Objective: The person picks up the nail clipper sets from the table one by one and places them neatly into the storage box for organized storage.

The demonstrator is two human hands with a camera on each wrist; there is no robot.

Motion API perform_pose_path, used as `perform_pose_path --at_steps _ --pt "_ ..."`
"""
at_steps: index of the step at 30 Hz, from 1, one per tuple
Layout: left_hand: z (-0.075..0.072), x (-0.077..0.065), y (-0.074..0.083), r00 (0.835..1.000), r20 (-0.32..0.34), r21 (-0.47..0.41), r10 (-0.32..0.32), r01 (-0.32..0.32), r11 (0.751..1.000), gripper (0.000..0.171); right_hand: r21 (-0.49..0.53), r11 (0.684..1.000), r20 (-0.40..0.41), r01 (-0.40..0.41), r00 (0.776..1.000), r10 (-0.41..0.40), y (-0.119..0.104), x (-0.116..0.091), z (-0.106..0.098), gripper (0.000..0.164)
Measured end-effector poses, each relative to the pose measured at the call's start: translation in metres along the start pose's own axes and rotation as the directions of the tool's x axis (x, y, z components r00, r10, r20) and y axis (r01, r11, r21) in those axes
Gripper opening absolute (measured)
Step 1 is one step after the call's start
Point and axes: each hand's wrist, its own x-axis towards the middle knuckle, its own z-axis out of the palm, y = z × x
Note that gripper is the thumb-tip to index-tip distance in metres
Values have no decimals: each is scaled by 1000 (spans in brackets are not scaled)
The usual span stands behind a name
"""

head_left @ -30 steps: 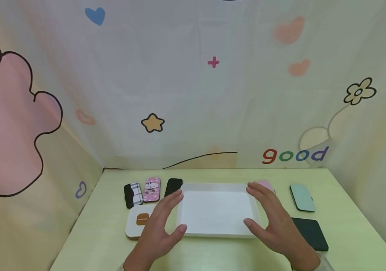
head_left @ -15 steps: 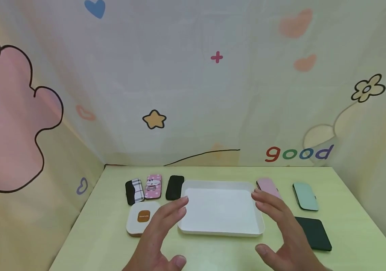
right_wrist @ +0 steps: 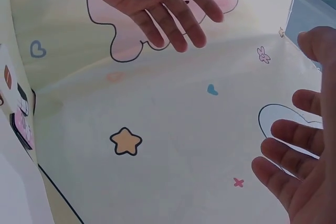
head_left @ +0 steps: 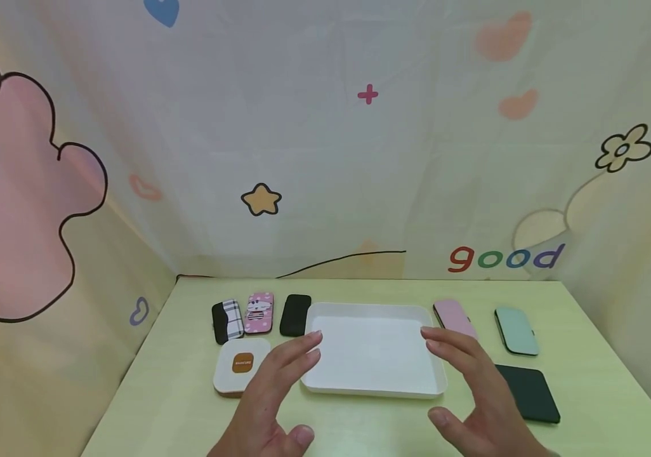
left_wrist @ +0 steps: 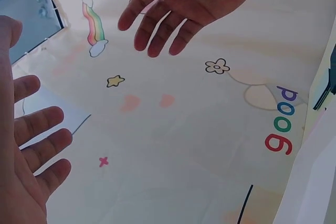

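A shallow white rectangular tray (head_left: 374,391) lies in the middle of the table in the head view, with nothing in it. My left hand (head_left: 271,393) hovers by its near left corner, palm inward, fingers slightly bent and thumb apart, holding nothing. Opposite it, my right hand (head_left: 482,393) is held in the same manner near the tray's right side, holding nothing too. Both wrist views show the two hands facing each other with fingers spread. A white rounded case with a brown label (head_left: 236,368) sits beside the left hand, and a dark green flat case (head_left: 531,393) lies partly behind the right hand.
At the back left are a black-and-plaid case (head_left: 227,321), a pink patterned case (head_left: 259,313) and a black case (head_left: 295,315). A pink case (head_left: 454,318) and a mint case (head_left: 516,331) lie at the right. A printed curtain (head_left: 325,139) encloses the table (head_left: 154,406).
Both hands have drawn back toward the near edge, away from the tray, and stand a little farther apart. The head view has shifted slightly. The tray and cases stay in place.
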Motion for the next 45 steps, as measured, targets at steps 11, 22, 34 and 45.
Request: perform_pose_path --at_steps 11,22,34,45 --pt "0 -6 -6 999 22 52 -23 22 998 63 -166 972 36 -164 984 172 41 -25 6 57" --pt "-1 -16 -10 996 45 66 -72 69 995 62 -460 786 106 -413 853 511 85 -58 17 67" --pt "0 -23 -14 993 46 71 -106 102 992 64 -577 622 176 -528 664 727 117 -82 20 66" --pt "-2 -30 -14 983 70 92 -170 164 982 65 -669 505 183 -545 538 823 138 -101 24 78"
